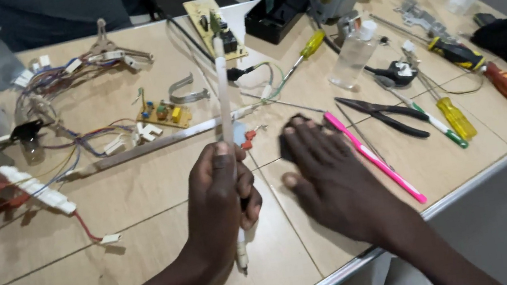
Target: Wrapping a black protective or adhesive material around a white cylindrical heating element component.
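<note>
Pale wooden tabletop (pixel 149 243) fills most of the frame, its metal-trimmed edge running diagonally across the lower right, and it is crowded with repair clutter. At the centre, the left hand (pixel 218 197) is clenched around a long, thin white tube (pixel 224 100). The tube stands nearly upright in the picture, running from just below the fist, where a short stub with a metal end cap shows, up to the small green circuit board (pixel 216 29) at the top centre. It looks matte white, straight and even in width along its whole visible length.

Just to the right, the right hand (pixel 327 175) lies flat on the table, fingers spread and holding nothing; its fingertips rest on a small dark object (pixel 292 132) that is mostly hidden, so I cannot tell what it is. A pink toothbrush (pixel 374 155) lies slanted just beside this hand, touching or nearly touching its outer edge.

Further right are black-handled pliers (pixel 382 114), a yellow-handled screwdriver (pixel 455 117) and an orange-and-black screwdriver (pixel 488 70). A clear plastic bottle (pixel 354 55) stands right of centre. In the upper left lies a tangle of coloured wires with white connectors (pixel 59 77), and a second small circuit board (pixel 164 115) sits left of the tube.
</note>
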